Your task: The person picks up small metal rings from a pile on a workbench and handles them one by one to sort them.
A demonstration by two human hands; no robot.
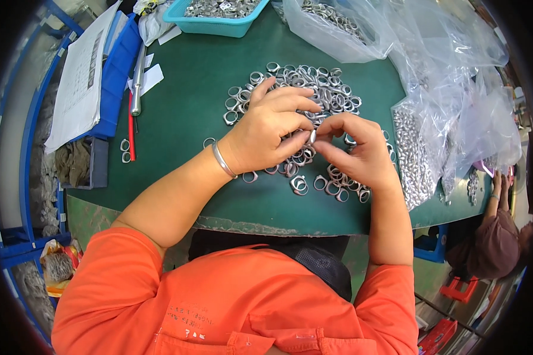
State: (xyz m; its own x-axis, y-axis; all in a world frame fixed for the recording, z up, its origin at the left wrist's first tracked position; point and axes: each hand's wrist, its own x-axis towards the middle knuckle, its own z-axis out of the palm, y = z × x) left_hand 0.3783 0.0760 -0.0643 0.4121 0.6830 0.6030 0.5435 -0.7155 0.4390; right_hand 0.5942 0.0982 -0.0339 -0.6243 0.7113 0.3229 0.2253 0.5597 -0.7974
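Observation:
A small silver metal ring (312,137) is pinched between my two hands, its shiny flat face showing. My left hand (272,121), with a silver bangle (224,161) on its wrist, grips it by thumb and index finger while the other fingers stretch out over the pile. From the other side my right hand (362,151) closes thumb and forefinger on the same ring. Beneath and around both hands lies a loose pile of grey metal rings (337,92). Several more rings (299,185) are scattered toward the near table edge. My fingers partly cover the held ring.
On the green table (183,100), a turquoise basket (210,26) of metal parts stands at the far side. Clear plastic bags (417,154) full of rings cover the right. Papers, a blue holder (114,77), a metal tool (138,83) and a red stick (131,127) are left. Another person works far right.

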